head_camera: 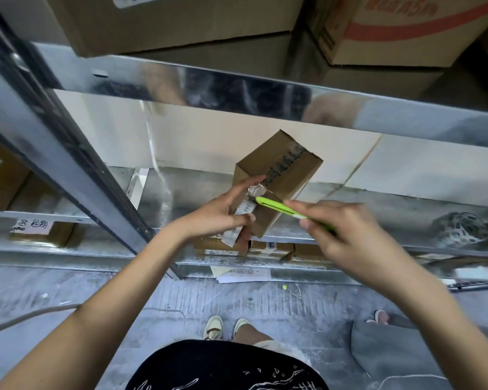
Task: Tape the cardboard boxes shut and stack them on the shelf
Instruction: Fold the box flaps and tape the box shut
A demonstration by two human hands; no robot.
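Observation:
A small brown cardboard box (282,175) with dark printing and a tape strip is held tilted in front of the metal shelf (181,187). My left hand (223,212) grips its lower left side, thumb underneath, fingers over a white label. My right hand (347,235) holds a lime-green utility knife (279,207). The knife's tip meets a crumpled bit of clear tape (256,190) at the box's edge.
Large cardboard boxes (181,21) (392,26) sit on the upper shelf. Small flat boxes (268,247) lie on the lowest shelf, more boxes (3,175) in the left bay. A tangled ball of strapping (459,229) rests at right. Papers (243,274) lie on the concrete floor by my feet.

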